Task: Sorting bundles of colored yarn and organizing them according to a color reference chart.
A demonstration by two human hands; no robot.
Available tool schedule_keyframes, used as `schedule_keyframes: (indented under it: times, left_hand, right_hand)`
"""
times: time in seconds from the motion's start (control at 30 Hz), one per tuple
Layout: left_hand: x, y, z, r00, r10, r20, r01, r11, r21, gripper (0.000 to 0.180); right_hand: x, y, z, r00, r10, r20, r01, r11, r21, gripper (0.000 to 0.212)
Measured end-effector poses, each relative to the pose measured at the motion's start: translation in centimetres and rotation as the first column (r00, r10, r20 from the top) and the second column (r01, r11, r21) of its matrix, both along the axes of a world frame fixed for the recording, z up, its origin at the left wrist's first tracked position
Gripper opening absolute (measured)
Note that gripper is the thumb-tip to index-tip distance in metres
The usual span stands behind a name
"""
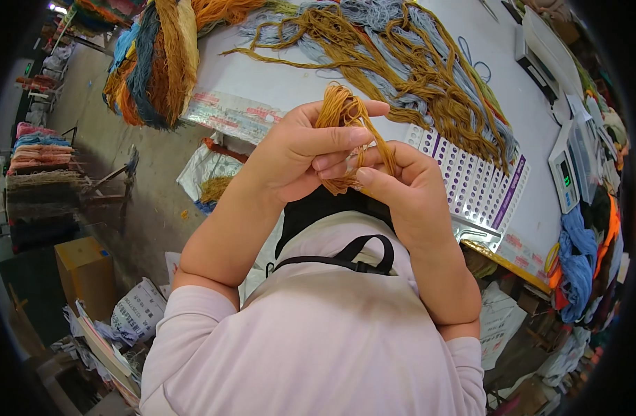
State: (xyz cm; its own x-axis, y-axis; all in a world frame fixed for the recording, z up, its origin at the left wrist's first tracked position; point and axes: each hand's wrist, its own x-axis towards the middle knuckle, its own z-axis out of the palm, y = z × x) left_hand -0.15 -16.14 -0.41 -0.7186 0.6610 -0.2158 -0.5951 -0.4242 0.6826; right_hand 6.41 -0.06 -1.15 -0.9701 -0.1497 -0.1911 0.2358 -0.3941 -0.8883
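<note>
Between my two hands, in front of my chest near the table edge, is a looped skein of golden-yellow yarn (340,107). My left hand (301,149) is closed on it, with the thumb lying over the strands. The fingers of my right hand (401,177) pinch the lower strands on the skein's right side. Some fingertips are covered by yarn. Just beyond my hands, long brown yarn (429,76) lies over pale blue yarn (385,66) on the table. A white card with rows of holes and purple strips (463,170) sits to the right of my right hand.
The white table (224,69) carries hanging orange and dark blue yarn bundles (151,69) at its left corner. A digital scale (564,173) stands at the right, beside blue yarn (577,256). A cardboard box (87,277) and a rack of yarn (44,166) are at the left.
</note>
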Motion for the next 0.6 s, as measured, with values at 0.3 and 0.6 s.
schedule_keyframes:
  times: [0.3, 0.6]
  left_hand:
    - [0.0, 0.2, 0.2, 0.999, -0.011, -0.04, 0.012, 1.0, 0.011, 0.048]
    - [-4.7, -17.1, -3.7, 0.994, 0.107, 0.011, -0.106, 0.992, -0.066, 0.034]
  right_hand:
    - [-0.2, -0.2, -0.2, 0.999, -0.041, 0.004, 0.042, 0.995, -0.094, 0.014]
    - [3.1, 18.6, -2.4, 0.992, -0.092, -0.084, 0.054, 0.925, -0.376, 0.016]
